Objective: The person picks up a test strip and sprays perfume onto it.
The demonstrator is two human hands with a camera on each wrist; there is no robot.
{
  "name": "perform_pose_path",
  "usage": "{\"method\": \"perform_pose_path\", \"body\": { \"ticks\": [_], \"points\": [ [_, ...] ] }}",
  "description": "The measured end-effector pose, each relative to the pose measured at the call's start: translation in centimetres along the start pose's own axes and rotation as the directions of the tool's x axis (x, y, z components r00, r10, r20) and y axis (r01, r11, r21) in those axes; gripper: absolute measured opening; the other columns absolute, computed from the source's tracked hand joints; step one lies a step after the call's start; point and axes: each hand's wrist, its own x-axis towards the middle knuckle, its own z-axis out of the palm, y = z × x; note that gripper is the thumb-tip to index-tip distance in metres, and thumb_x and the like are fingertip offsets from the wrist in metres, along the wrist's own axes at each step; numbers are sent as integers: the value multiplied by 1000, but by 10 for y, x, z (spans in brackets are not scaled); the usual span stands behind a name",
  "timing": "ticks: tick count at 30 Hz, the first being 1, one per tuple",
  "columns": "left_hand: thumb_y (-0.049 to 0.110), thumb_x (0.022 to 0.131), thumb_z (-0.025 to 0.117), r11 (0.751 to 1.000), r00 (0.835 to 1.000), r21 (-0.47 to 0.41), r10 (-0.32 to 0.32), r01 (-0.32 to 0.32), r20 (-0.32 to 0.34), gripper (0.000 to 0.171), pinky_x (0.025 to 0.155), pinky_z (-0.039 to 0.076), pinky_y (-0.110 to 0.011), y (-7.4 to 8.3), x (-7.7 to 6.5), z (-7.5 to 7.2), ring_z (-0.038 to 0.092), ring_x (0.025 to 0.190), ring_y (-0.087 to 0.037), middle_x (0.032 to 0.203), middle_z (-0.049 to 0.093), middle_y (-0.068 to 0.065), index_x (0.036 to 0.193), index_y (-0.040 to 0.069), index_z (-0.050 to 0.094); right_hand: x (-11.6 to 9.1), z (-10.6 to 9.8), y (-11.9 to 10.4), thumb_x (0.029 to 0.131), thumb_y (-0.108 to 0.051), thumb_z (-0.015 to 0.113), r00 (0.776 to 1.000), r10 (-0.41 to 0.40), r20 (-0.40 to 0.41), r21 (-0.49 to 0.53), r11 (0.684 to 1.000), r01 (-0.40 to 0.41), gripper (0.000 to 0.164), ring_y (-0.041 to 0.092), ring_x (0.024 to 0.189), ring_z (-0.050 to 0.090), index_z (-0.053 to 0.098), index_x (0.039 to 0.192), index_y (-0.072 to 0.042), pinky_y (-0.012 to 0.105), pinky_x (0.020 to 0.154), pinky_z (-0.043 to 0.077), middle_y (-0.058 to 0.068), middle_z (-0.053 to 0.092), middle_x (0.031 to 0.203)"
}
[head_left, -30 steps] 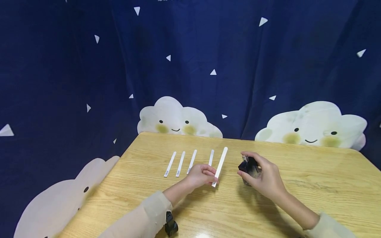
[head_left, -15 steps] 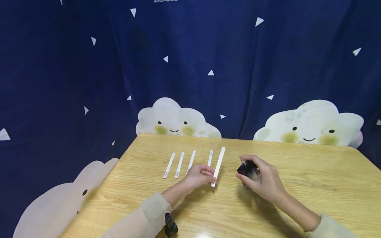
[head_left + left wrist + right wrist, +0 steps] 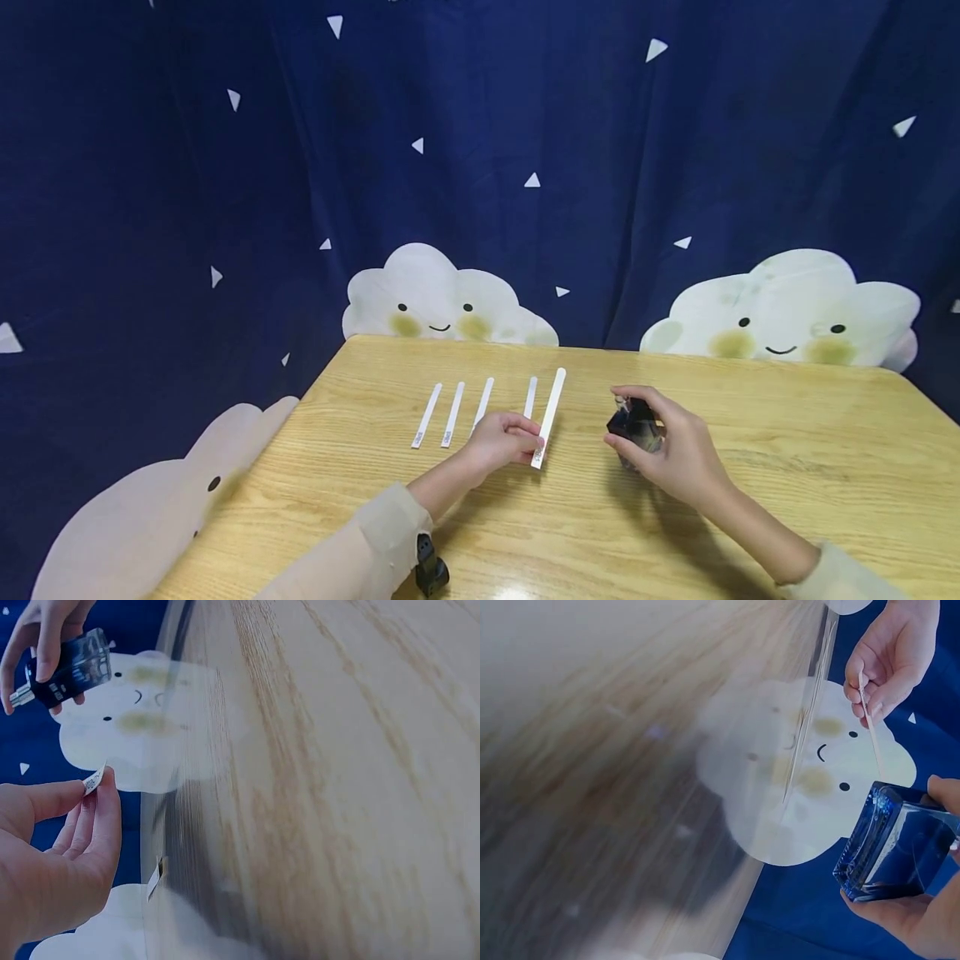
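Note:
My left hand (image 3: pixel 501 442) pinches a white paper test strip (image 3: pixel 553 400) near its lower, printed end, between thumb and fingers. The strip is raised off the table and slants up and away. In the left wrist view the pinched strip (image 3: pixel 93 781) shows almost edge-on. To the right, my right hand (image 3: pixel 678 454) holds a dark glass perfume bottle (image 3: pixel 633 423) above the table, a finger over its silvery spray nozzle. The right wrist view shows the bottle's bluish glass base (image 3: pixel 892 847). Strip and bottle are apart.
Several more white strips, among them one at the left (image 3: pixel 427 415), lie in a row on the wooden table (image 3: pixel 787 467). A dark blue curtain (image 3: pixel 480 125) with clouds hangs behind the far edge. A black device (image 3: pixel 431 565) sits at my left wrist.
The strip has turned slightly in my left hand, and more of its printed end shows. My right hand with the bottle has shifted a little to the right since half a second ago.

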Motion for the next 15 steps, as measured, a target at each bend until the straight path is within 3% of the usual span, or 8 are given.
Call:
{"method": "perform_pose_path", "body": {
  "ticks": [4, 8, 15],
  "points": [
    [3, 85, 68, 1000, 1000, -14, -10, 10, -1, 20, 73, 62, -31, -1, -1, 3, 67, 67, -12, 93, 72, -20, 102, -7, 65, -5, -2, 3, 67, -16, 87, 1000, -5, 18, -25, 1000, 5, 60, 4, 71, 57, 61, 121, -17, 12, 53, 43, 3, 70, 111],
    [3, 85, 68, 1000, 1000, -16, -27, 27, -4, 21, 73, 62, -32, -2, -1, 5, 67, 67, -12, 94, 72, -20, 102, -7, 66, -6, -3, 3, 67, -15, 87, 1000, -13, 14, -37, 999, 14, 59, 5, 87, 60, 62, 121, -16, 15, 64, 46, 2, 70, 110],
    [4, 86, 68, 1000, 1000, -6, -28, 28, 0, 21, 75, 62, -31, 1, 7, 1, 68, 70, -13, 95, 72, -18, 104, -6, 65, 1, -4, 3, 69, -13, 85, 1000, 9, 8, -19, 1000, -8, 60, 11, 93, 62, 61, 124, -18, 13, 69, 46, 1, 69, 115]
  ]
}}
